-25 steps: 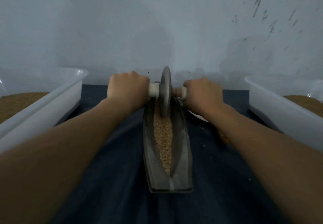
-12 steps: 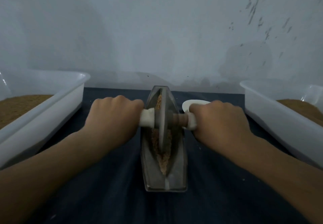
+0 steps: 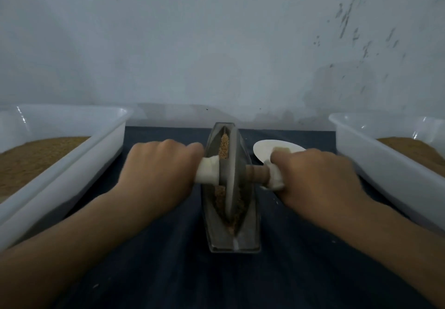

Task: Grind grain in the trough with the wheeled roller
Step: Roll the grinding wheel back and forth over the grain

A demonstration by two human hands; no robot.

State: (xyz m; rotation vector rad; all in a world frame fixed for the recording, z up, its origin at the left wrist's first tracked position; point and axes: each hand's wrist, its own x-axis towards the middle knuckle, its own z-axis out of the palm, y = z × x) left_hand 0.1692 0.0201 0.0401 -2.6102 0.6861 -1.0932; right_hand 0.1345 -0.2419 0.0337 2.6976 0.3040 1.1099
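A narrow metal trough lies lengthwise on the dark cloth in front of me, with tan grain along its groove. The wheeled roller, a thin metal disc on an axle with white-wrapped handles, stands upright in the groove about midway along the trough. My left hand grips the left handle, and my right hand grips the right one. Grain shows beyond the disc and beside it on the near side.
A white plastic tub with brown grain stands at the left, another white tub with grain at the right. A white spoon-like scoop lies just right of the trough, behind my right hand. A pale wall rises close behind.
Both hands have drawn the roller back towards me, from the trough's far end to about its middle. Grain at the far end is now uncovered.
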